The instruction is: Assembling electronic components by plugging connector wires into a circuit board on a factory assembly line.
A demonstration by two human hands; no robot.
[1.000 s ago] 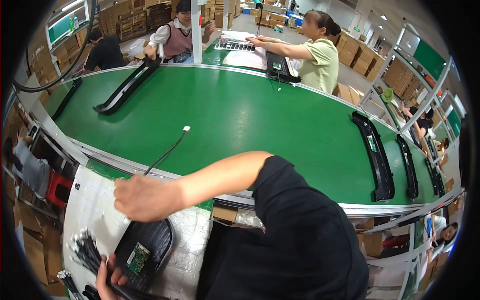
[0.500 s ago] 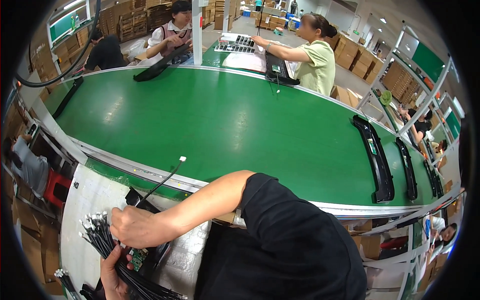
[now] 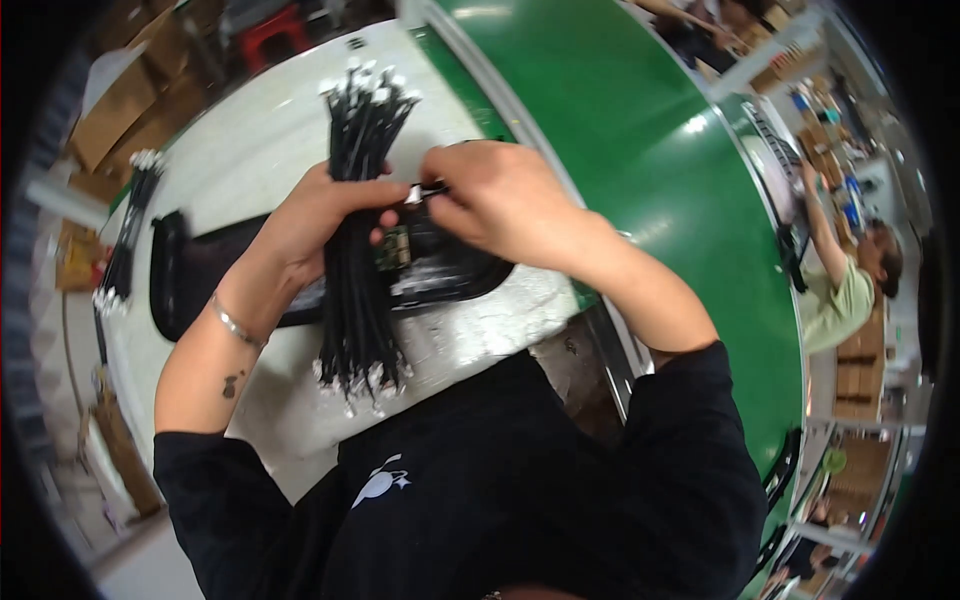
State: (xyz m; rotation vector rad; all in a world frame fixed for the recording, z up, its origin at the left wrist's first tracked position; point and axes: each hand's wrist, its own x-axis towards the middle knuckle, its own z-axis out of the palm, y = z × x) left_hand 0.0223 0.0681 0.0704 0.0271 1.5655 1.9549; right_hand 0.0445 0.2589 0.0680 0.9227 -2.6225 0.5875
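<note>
My left hand (image 3: pixel 325 215) is closed around a thick bundle of black cables (image 3: pixel 358 290) with white connectors at both ends. Its thumb reaches out to a small white connector (image 3: pixel 415 195). Just right of that, my right hand (image 3: pixel 500 195) pinches the black cable this connector belongs to. Beneath both hands lies a long, curved black plastic housing (image 3: pixel 455 275), partly covered by the bundle and my left arm. A small green circuit board (image 3: pixel 397 248) shows on the housing below my fingertips.
The housing rests on a white padded board (image 3: pixel 480 335). A second cable bundle (image 3: pixel 132 225) lies at its left edge. To the right runs a green conveyor belt (image 3: pixel 650 180) with a metal rail. Beyond it, a person in light green (image 3: pixel 845 300) works. Cardboard boxes (image 3: pixel 125 85) stand upper left.
The view has swung down and left onto the work board. My right hand has moved from beside the bundle's connector ends to my left thumb; a single cable is still in it.
</note>
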